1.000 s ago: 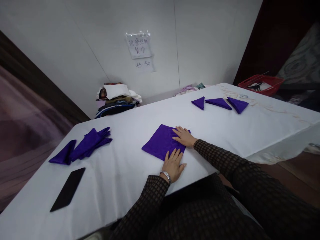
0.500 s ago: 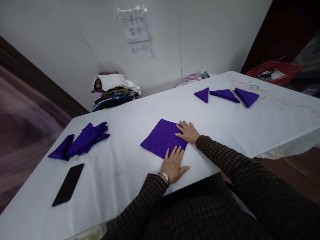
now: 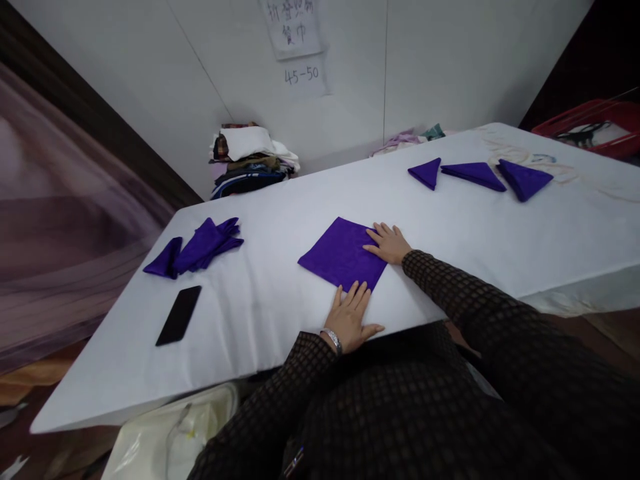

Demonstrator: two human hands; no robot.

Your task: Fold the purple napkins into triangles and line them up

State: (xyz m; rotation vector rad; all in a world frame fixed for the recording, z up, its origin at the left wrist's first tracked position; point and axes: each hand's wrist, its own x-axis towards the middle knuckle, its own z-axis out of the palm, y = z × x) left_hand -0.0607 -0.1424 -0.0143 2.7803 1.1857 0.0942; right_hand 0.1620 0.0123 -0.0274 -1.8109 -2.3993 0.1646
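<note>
A purple square napkin [image 3: 340, 253] lies flat on the white tablecloth [image 3: 280, 307], near the front edge. My left hand [image 3: 353, 319] rests flat with fingers spread, fingertips on the napkin's near corner. My right hand [image 3: 389, 243] lies flat and open on the napkin's right corner. Neither hand grips anything. Both arms wear dark checked sleeves, and a silver watch sits on my left wrist.
Several unfolded purple napkins [image 3: 197, 245] are heaped at the left. A black phone [image 3: 179, 315] lies in front of them. Three folded purple triangles [image 3: 477, 175] sit at the far right. Stacked fabrics [image 3: 250, 160] stand by the wall. A red basket [image 3: 595, 125] is far right.
The camera has shifted, so the table sits lower and more to the right in view. Both hands have stayed flat on the napkin's near and right corners, sliding slightly outward.
</note>
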